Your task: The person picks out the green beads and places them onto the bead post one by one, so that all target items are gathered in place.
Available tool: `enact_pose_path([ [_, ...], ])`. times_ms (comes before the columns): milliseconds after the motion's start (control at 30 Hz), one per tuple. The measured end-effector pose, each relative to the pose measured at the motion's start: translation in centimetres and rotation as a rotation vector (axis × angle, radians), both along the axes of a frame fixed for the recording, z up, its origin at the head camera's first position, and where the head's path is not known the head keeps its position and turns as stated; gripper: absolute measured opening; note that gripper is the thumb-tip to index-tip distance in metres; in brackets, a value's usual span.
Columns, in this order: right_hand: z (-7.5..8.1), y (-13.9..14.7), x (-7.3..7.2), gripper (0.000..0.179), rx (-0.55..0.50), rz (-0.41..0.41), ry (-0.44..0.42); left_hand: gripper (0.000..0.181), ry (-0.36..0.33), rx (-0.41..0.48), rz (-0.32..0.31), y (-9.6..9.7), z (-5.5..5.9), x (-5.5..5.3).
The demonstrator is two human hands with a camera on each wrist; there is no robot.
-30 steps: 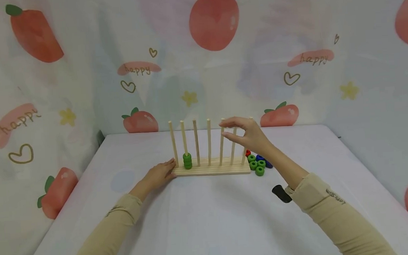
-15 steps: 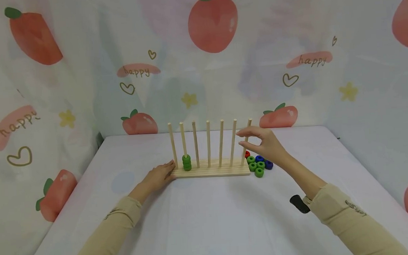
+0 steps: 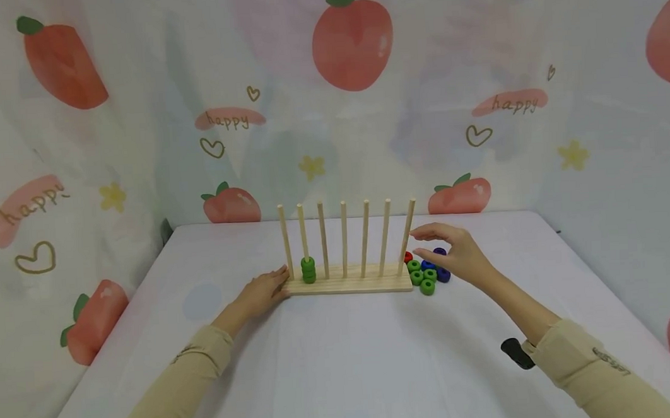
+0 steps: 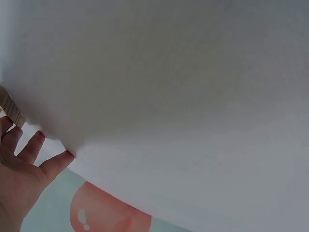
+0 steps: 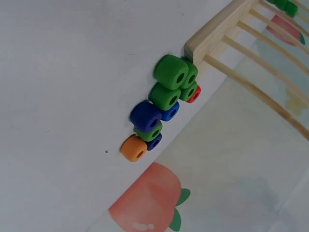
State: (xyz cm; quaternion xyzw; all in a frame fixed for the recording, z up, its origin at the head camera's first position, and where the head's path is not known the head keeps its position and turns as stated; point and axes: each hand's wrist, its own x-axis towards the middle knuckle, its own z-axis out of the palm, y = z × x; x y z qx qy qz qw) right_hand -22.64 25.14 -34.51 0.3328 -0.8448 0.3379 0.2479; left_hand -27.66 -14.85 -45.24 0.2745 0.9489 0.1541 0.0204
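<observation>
A wooden base (image 3: 347, 286) carries a row of several upright pegs. Green beads (image 3: 308, 270) are stacked on the second peg from the left. My left hand (image 3: 261, 292) rests against the base's left end; in the left wrist view its fingers (image 4: 33, 147) are spread, some at the wood. Above the loose beads at the right end, my right hand (image 3: 457, 253) hovers with thumb and fingers apart and nothing between them. That pile has green beads (image 5: 171, 71), dark blue beads (image 5: 146, 115), a red bead (image 5: 194, 94) and an orange bead (image 5: 133, 148). The orange one is hidden in the head view.
The white table (image 3: 343, 372) backs onto a fabric wall (image 3: 366, 144) printed with fruit, hearts and stars. A dark object (image 3: 517, 353) sits at my right cuff. The tall pegs (image 3: 407, 233) stand just left of my right hand.
My right hand has moved right and down, from over the pegs to over the loose beads. My left hand stays at the base's left end.
</observation>
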Motion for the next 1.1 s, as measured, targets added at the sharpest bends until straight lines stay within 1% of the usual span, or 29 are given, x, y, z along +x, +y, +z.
enact_pose_path([
  [33,-0.2,0.2,0.0,0.034,-0.001,-0.001,0.000,0.057,-0.003,0.012,-0.004,-0.1,-0.1,-0.1],
  [67,-0.3,0.4,0.0,0.034,-0.003,0.000,0.001,0.059,0.021,0.013,-0.017,-0.3,-0.8,-0.5],
  [200,-1.0,1.2,0.4,0.033,-0.003,-0.020,-0.025,0.061,0.008,0.013,-0.016,-0.3,-0.9,-0.4],
  [267,-1.4,1.5,0.7,0.033,-0.009,-0.041,-0.049,0.059,0.015,-0.005,-0.010,-0.2,-0.9,-0.3],
  [300,-1.6,1.7,0.8,0.033,-0.009,-0.049,-0.058,0.057,-0.006,-0.005,0.004,0.0,-0.2,0.2],
  [433,-2.3,2.0,1.2,0.034,0.011,-0.081,-0.074,0.053,0.014,-0.051,0.025,0.1,0.1,0.4],
  [600,-3.1,2.4,1.7,0.035,0.082,-0.117,-0.073,0.053,0.023,-0.060,0.014,0.3,0.3,0.4],
  [733,-3.8,2.7,2.1,0.034,0.156,-0.118,-0.104,0.053,0.019,-0.049,0.011,0.3,0.1,0.4],
  [833,-4.1,2.8,2.4,0.033,0.189,-0.114,-0.119,0.053,0.018,-0.049,0.011,0.3,0.1,0.4],
  [967,-4.6,3.0,2.5,0.032,0.202,-0.122,-0.144,0.053,0.019,-0.048,0.014,0.3,0.3,0.4],
  [1100,-5.0,3.3,2.4,0.032,0.215,-0.111,-0.207,0.053,0.018,-0.046,0.019,0.3,0.3,0.5],
])
